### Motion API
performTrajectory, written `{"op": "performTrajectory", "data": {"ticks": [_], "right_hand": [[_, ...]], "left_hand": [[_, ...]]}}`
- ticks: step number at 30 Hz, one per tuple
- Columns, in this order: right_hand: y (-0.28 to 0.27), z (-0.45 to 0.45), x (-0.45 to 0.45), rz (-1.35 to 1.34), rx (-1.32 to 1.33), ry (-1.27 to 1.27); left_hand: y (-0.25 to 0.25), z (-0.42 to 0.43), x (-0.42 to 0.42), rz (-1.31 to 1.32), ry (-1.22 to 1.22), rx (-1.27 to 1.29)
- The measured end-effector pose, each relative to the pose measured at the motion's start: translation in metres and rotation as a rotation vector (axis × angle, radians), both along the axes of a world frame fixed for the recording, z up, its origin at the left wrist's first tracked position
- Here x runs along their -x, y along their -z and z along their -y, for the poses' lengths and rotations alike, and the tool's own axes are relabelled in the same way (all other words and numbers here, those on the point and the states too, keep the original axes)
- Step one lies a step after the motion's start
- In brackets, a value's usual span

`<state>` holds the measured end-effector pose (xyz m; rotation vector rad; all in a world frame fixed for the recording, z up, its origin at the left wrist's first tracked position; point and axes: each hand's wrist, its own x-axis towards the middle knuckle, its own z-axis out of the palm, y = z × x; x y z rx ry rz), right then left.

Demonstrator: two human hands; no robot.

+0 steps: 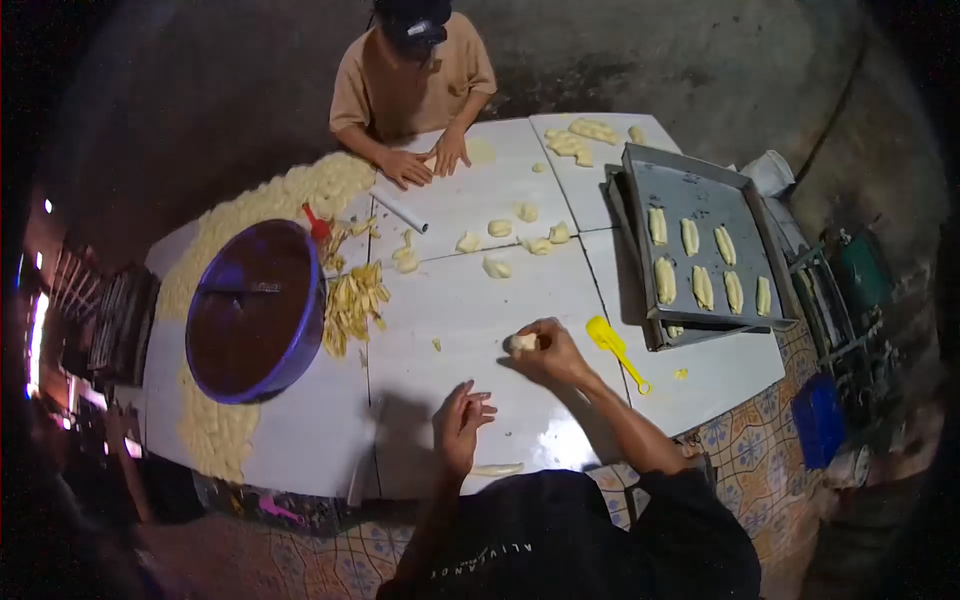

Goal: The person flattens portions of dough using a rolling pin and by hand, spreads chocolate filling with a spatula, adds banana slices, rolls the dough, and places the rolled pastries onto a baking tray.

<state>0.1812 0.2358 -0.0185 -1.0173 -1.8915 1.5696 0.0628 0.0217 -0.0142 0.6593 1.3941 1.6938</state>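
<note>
My right hand [552, 355] is closed around a small piece of pale dough [523, 342], just above the white tabletop [470, 310]. To its left, my left hand [462, 425] hangs over the table near the front edge, fingers apart and holding nothing. A long strip of dough [497, 469] lies at the edge close to my body. Several dough lumps [497, 267] are scattered across the middle of the table. A yellow plastic scoop [618, 352] rests right of my right hand.
At right, a metal tray [700, 262] holds several shaped dough pieces. A purple-rimmed basin [255, 310] with brown filling stands at left, beside banana-like slices [352, 300], a red scoop [317, 224] and massed dough pieces [290, 195]. Opposite, a co-worker [412, 85] presses dough near a white rolling pin [398, 212].
</note>
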Motion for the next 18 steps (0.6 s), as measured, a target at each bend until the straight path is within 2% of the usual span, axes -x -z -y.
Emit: {"op": "performTrajectory", "data": {"ticks": [1, 3, 4, 5, 6, 8, 9, 11, 13, 14, 15, 17, 18], "right_hand": [[-0.039, 0.037, -0.003, -0.065, 0.075, -0.063], [-0.013, 0.082, 0.003, -0.31, 0.287, -0.056], [-0.013, 0.098, 0.006, -0.21, 0.259, -0.028], [-0.014, 0.109, 0.009, -0.114, 0.228, 0.002], [-0.007, 0.113, 0.011, -0.095, 0.017, 0.03], [0.01, 0.114, 0.01, 0.009, -0.19, 0.023], [0.017, 0.115, 0.007, 0.061, -0.292, 0.02], [0.011, 0.115, -0.002, 0.137, -0.558, -0.044], [0.002, 0.121, -0.012, 0.229, -0.769, -0.098], [0.007, 0.118, -0.015, 0.17, -0.888, -0.196], [0.008, 0.12, -0.016, 0.186, -0.822, -0.332], [0.016, 0.12, -0.024, 0.282, -1.055, -0.474], [0.037, 0.12, -0.024, 0.439, -1.069, -0.513]], "left_hand": [[-0.003, -0.002, -0.007, 0.119, -0.012, -0.035], [0.003, -0.008, -0.01, 0.172, 0.003, -0.037], [-0.006, -0.008, -0.006, 0.015, 0.041, 0.041], [0.008, -0.006, -0.004, -0.192, -0.04, 0.109], [0.031, -0.007, 0.001, -0.403, -0.117, 0.177], [0.035, -0.008, 0.003, -0.865, -0.268, 0.292], [0.036, -0.001, 0.009, -1.036, -0.135, 0.455], [0.017, 0.001, 0.002, -1.337, -0.282, 0.529], [0.019, 0.01, 0.007, -1.128, -0.247, 0.348], [0.016, 0.012, 0.012, -1.026, -0.221, 0.253], [0.013, 0.017, 0.012, -0.975, 0.006, 0.204], [0.015, 0.016, 0.005, -1.126, 0.307, 0.096], [0.025, 0.017, 0.0, -1.354, 0.39, 0.263]]}}
